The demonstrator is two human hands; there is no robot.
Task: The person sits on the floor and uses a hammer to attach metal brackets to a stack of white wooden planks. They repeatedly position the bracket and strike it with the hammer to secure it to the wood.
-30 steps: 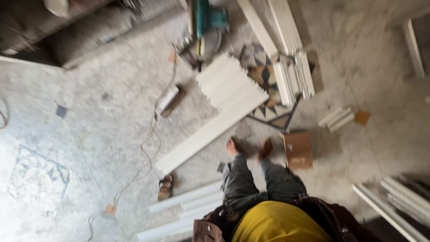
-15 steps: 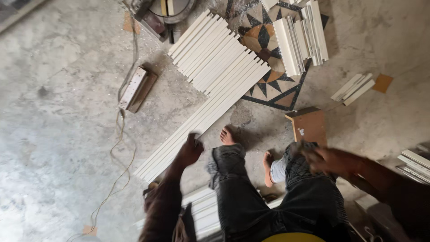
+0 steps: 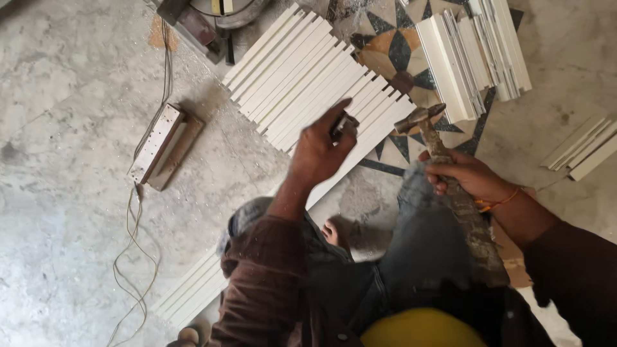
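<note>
Scanning from the left, we see a long metal block [image 3: 157, 146] lying on the concrete floor [image 3: 58, 212], with thin wires [image 3: 132, 250] trailing down beside it. Next comes a fan of white moulding strips [image 3: 302, 77] laid side by side on the floor, with a round power tool [image 3: 222, 9] just above them. Over those strips we have our left hand [image 3: 318, 151], its grip pressed together, pinching a small dark piece [image 3: 344, 123] between thumb and fingertips. Further right, our right hand [image 3: 466, 177] has its grip wrapped tight around the wooden handle of a hammer [image 3: 450, 186], head up and tilted left, above the patterned tile [image 3: 392, 54]. More white strips [image 3: 475, 54] are stacked past it, and a loose few [image 3: 581, 151] lie at the far right.
</note>
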